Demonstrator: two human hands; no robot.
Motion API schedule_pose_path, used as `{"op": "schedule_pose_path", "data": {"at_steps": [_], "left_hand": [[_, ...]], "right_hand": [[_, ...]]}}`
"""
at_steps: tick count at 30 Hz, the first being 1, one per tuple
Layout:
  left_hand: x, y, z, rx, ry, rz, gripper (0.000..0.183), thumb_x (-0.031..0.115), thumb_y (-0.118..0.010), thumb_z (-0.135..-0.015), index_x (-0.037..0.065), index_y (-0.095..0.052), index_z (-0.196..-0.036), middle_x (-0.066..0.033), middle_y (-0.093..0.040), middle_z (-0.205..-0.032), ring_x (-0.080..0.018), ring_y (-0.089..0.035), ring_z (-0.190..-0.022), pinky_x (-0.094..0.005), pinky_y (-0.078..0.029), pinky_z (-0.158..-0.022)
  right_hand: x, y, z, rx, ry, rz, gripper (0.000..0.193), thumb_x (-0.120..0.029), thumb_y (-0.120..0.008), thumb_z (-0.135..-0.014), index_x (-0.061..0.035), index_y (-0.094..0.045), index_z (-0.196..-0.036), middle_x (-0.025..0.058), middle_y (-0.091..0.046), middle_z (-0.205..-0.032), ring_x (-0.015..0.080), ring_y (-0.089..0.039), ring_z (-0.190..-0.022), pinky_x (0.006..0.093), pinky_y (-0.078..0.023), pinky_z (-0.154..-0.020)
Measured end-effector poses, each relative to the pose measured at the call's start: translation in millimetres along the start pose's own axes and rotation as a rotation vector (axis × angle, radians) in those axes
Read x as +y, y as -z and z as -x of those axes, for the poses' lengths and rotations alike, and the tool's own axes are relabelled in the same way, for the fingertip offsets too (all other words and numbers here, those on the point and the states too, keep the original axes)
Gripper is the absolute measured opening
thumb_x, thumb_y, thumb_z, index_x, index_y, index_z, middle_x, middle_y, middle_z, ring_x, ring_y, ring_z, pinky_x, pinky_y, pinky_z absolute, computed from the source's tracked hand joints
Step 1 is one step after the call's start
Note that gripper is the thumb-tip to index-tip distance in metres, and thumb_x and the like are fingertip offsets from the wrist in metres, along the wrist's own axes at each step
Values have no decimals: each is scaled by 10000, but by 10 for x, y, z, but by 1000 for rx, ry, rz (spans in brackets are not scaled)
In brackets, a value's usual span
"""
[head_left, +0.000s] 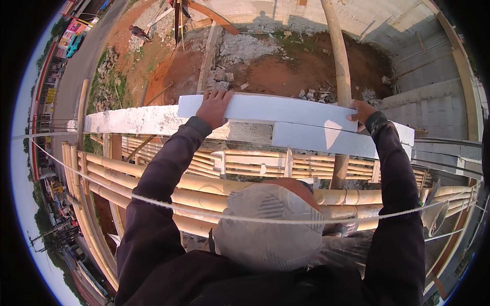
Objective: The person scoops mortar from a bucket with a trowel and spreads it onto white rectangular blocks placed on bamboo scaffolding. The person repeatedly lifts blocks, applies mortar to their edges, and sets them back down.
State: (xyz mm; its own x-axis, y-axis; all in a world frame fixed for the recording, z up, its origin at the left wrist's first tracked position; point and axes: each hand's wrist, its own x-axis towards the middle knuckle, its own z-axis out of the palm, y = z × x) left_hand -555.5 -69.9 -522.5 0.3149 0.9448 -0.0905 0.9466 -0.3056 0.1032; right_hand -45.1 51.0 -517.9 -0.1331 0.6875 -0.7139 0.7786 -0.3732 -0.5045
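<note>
Gripping long white block (286, 108) with left hand (213, 108) and right hand (363, 111), well apart; cannot see inside pale sack (268, 229) below

One block (291, 108) lies along the wall (132, 120), against a second block (306, 136) that reaches farther right. Bamboo poles (217, 185) run on the near side; soil (286, 74) lies beyond the wall, with the road (77, 76) to the far left.
</note>
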Motion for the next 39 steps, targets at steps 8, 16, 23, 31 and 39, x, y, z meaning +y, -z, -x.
{"op": "schedule_pose_path", "data": {"at_steps": [8,16,23,31,39], "left_hand": [[-430,170,54,-130,34,161,892,459,-797,-752,55,-420,-1453,-205,-447,-1442,-384,-396,-1367,-501,-317,-1138],[-674,409,188,-159,78,138,937,588,-772,-738,81,-445,-1456,-189,-475,-1425,-389,-405,-1363,-578,-311,-1118],[278,-62,3,-13,-60,-129,948,411,-812,-747,111,-350,-1519,-164,-450,-1431,-367,-410,-1356,-697,-254,-1094],[568,-149,-257,-16,14,11,675,111,-709,-741,73,-470,-1372,-148,-549,-1234,-332,-505,-1211,-613,-316,-1051],[360,-29,-263,-52,42,41,605,150,-727,-742,98,-502,-1300,-161,-536,-1243,-349,-495,-1235,-601,-314,-1039]], "right_hand": [[57,30,-37,-20,-15,0,388,-71,-732,-860,-40,-579,-1215,132,-622,-1088,311,-682,-945,463,-655,-612],[67,73,-37,-43,-35,-8,390,-52,-722,-857,-37,-577,-1219,129,-634,-1065,303,-690,-913,476,-650,-598],[124,49,-36,-3,-3,-27,391,-53,-719,-850,-32,-583,-1215,128,-638,-1059,290,-697,-873,480,-645,-582],[404,41,-226,62,149,71,438,-69,-733,-802,-17,-641,-1227,141,-683,-1037,243,-665,-854,394,-547,-804],[-66,69,-145,130,112,36,398,-87,-752,-793,17,-677,-1170,171,-714,-961,262,-713,-880,386,-549,-820]]}}
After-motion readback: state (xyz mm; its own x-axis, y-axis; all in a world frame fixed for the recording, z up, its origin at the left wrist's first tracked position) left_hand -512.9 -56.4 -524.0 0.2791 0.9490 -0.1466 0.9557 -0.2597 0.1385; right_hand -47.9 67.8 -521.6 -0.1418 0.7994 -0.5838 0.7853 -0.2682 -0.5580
